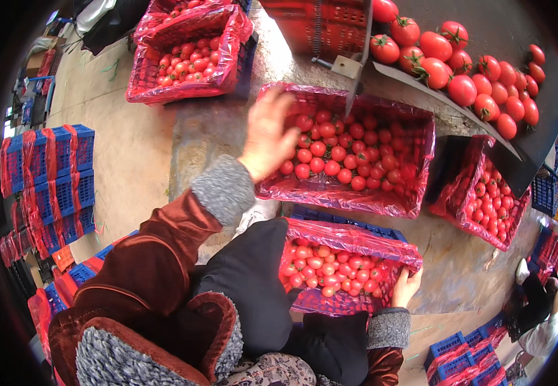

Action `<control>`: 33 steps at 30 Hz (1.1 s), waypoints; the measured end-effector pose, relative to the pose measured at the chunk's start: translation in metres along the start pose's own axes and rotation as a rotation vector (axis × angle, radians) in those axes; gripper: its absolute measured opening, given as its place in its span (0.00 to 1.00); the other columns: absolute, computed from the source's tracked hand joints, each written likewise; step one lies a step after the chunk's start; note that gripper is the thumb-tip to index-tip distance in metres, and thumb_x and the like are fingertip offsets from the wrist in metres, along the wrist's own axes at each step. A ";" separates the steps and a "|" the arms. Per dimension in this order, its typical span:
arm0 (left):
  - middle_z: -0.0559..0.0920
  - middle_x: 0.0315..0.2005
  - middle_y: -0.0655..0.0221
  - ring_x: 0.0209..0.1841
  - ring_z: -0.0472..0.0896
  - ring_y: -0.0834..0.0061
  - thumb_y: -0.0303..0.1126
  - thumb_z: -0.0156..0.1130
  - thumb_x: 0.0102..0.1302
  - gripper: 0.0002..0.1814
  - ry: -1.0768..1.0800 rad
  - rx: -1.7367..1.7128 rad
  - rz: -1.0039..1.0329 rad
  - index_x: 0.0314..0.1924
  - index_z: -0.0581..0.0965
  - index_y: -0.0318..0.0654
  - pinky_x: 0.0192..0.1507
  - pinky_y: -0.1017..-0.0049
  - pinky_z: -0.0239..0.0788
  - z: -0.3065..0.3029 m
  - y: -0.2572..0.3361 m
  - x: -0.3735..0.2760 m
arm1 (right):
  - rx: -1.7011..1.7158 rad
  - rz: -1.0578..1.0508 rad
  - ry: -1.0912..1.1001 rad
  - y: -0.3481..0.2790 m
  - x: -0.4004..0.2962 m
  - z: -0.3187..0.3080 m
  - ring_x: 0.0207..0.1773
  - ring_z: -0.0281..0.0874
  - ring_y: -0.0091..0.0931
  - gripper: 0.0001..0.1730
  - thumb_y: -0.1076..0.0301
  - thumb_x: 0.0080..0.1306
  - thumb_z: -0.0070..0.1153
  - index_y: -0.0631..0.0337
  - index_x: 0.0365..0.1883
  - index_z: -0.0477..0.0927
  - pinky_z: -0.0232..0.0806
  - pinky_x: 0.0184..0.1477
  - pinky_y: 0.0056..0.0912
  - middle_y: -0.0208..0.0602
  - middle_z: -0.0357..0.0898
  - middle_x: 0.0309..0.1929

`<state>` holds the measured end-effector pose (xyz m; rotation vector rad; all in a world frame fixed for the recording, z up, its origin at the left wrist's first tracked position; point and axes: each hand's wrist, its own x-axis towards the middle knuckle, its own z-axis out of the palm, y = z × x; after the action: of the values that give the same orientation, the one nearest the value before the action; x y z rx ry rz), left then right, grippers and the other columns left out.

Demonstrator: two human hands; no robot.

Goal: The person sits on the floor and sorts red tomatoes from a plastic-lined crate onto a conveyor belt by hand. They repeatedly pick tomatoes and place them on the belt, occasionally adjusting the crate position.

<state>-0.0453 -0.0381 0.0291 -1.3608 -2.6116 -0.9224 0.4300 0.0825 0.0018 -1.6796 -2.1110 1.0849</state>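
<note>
My left hand (270,135), slightly blurred, is above the left end of a wide crate lined with pink-red plastic film (349,205). Its fingers are spread and hold nothing. Inside that crate lie many loose red tomatoes (338,153). Closer to my body, between my knees, stands a second film-lined blue crate (351,231) with more tomatoes (329,268) in it. My right hand (407,287) grips this crate at its right end, over the film; some of its fingers are hidden.
At upper right, a dark sloping surface (481,29) carries larger tomatoes (462,90). Filled lined crates stand at upper left (182,91) and right (493,231). Strapped blue crates (81,154) are stacked at left. Another person (542,333) is at the right edge.
</note>
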 end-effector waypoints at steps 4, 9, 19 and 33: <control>0.70 0.61 0.51 0.65 0.68 0.58 0.27 0.63 0.56 0.38 -0.169 -0.446 -0.494 0.67 0.62 0.35 0.67 0.63 0.58 -0.013 -0.038 -0.015 | 0.346 0.237 -0.040 -0.004 0.009 -0.013 0.61 0.68 0.31 0.30 0.75 0.65 0.57 0.68 0.65 0.66 0.60 0.65 0.34 0.43 0.71 0.61; 0.78 0.54 0.54 0.59 0.74 0.64 0.18 0.52 0.54 0.35 -0.229 -0.725 -0.542 0.66 0.63 0.33 0.64 0.68 0.62 0.015 -0.032 -0.037 | 0.348 0.091 0.005 -0.040 0.040 -0.029 0.67 0.67 0.34 0.28 0.75 0.67 0.56 0.68 0.65 0.67 0.59 0.68 0.38 0.47 0.70 0.64; 0.79 0.53 0.59 0.58 0.75 0.69 0.17 0.50 0.54 0.37 -0.264 -0.901 -0.442 0.68 0.62 0.35 0.62 0.71 0.65 0.045 0.003 -0.044 | 0.396 -0.144 0.004 -0.158 0.131 -0.084 0.50 0.79 0.27 0.17 0.75 0.71 0.51 0.69 0.57 0.74 0.72 0.53 0.30 0.40 0.81 0.48; 0.81 0.51 0.64 0.50 0.79 0.73 0.14 0.52 0.58 0.28 -0.170 -0.794 -0.712 0.61 0.69 0.33 0.56 0.73 0.70 -0.023 -0.115 -0.055 | -0.150 -0.163 -0.685 -0.076 -0.028 -0.003 0.45 0.80 0.45 0.14 0.71 0.57 0.61 0.64 0.42 0.82 0.72 0.49 0.42 0.50 0.81 0.40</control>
<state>-0.1047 -0.1406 -0.0242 -0.5011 -3.0396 -2.1865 0.3842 0.0530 0.0625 -1.2616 -2.7306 1.6537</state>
